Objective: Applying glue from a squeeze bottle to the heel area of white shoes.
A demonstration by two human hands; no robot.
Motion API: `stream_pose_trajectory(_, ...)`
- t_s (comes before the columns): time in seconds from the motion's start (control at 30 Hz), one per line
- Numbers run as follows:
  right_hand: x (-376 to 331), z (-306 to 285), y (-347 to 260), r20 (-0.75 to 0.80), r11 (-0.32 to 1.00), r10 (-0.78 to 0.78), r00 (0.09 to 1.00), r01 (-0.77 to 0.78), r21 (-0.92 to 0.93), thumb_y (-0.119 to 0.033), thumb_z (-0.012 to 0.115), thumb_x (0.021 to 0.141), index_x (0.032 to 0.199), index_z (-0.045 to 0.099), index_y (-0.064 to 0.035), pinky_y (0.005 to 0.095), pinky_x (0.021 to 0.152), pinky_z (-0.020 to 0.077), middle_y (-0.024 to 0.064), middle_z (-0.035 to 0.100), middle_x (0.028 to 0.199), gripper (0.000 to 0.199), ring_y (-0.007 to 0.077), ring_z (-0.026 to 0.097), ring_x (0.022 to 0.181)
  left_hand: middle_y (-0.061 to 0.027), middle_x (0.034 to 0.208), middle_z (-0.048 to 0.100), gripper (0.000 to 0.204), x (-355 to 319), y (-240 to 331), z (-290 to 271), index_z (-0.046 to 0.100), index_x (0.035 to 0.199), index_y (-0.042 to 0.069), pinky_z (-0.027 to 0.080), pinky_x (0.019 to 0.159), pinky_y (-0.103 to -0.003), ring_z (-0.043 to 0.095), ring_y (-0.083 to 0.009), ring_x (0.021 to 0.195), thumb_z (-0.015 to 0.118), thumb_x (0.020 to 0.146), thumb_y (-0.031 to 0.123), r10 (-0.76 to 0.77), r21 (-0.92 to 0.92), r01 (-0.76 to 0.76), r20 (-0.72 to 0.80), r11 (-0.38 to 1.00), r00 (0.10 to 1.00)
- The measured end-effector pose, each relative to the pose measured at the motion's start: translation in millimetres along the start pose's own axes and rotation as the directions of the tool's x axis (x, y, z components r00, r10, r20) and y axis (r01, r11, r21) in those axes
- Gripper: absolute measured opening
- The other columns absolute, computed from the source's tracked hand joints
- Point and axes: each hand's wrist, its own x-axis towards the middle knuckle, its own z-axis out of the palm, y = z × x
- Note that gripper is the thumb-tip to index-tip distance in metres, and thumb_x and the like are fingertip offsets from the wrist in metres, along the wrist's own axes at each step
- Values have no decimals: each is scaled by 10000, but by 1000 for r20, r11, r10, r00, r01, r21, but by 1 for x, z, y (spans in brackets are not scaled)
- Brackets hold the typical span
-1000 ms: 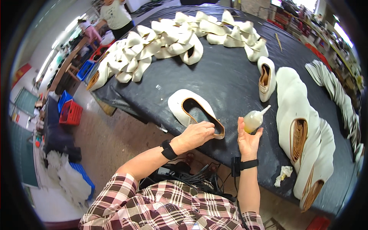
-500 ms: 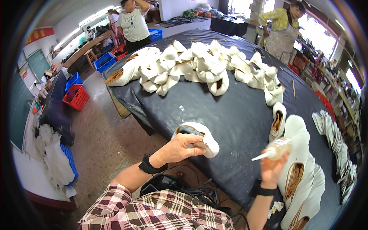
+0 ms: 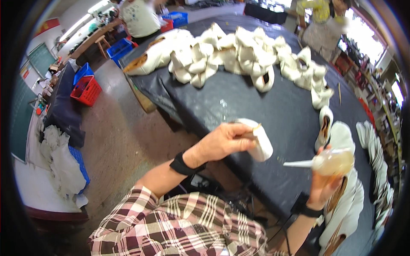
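Note:
My left hand pinches the edge of a white shoe upper between thumb and fingers, holding it over the near edge of the black-covered table. Its opening is mostly hidden by the hand. In my right hand is a clear squeeze bottle of pale yellowish liquid. The bottle lies sideways, its long white nozzle pointing left toward the upper, with a gap between them. Behind the bottle, overlapping white uppers with brown linings lie along the table's right side.
A curved heap of white uppers spans the far table. White cut pieces lie in a row at far right. One person stands beyond at left, another at right. Red and blue crates stand on the left floor.
Both hands have moved rightward in the picture, with the upper and the bottle still in them. The bottle looks larger and its nozzle is now nearly level. The whole view has shifted.

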Motion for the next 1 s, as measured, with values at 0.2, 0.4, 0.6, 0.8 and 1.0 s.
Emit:
stream_pose_trajectory(0.2,-1,8,0,-30,999,8,1000,-7,43,-166,692,677,1281,265,-82,526,928,331,212,260,1305,744,387,301,1184,-10,983,550,352,-3,-20,0,471,1156,27,411,792,-209,491,-66,895,543,815,76,-9,-186,19,52,982,999)
stream_pose_trajectory(0.4,0,37,-18,101,999,-15,995,18,-38,-307,602,766,1294,222,-84,499,853,422,211,276,1291,687,365,383,1128,-7,996,537,363,-2,-21,12,453,1176,41,404,808,-213,489,-68,898,533,834,127,-69,-272,102,126,957,990)
stream_pose_trajectory(0.6,-2,17,-4,-50,996,-11,999,15,92,-212,664,718,1287,269,-103,480,938,348,200,249,1315,701,376,315,1174,9,954,531,354,0,-27,31,457,1167,36,401,775,-204,483,-53,858,534,836,138,-111,-255,114,28,960,993)
stream_pose_trajectory(0.8,0,10,-3,-73,998,42,996,-46,-42,-200,650,717,1286,251,-63,484,936,347,212,262,1309,708,380,307,1184,3,914,547,327,0,-37,42,480,1137,18,403,729,-199,481,-44,821,531,835,131,-172,-168,165,-27,972,985)
stream_pose_trajectory(1.0,9,-23,1,-142,995,70,987,-79,-65,-183,623,733,1273,259,-40,465,911,384,234,288,1283,667,375,331,1170,-25,832,575,257,-3,-37,40,544,1035,-16,419,701,-209,507,-63,764,534,808,104,-237,65,254,-194,965,952)
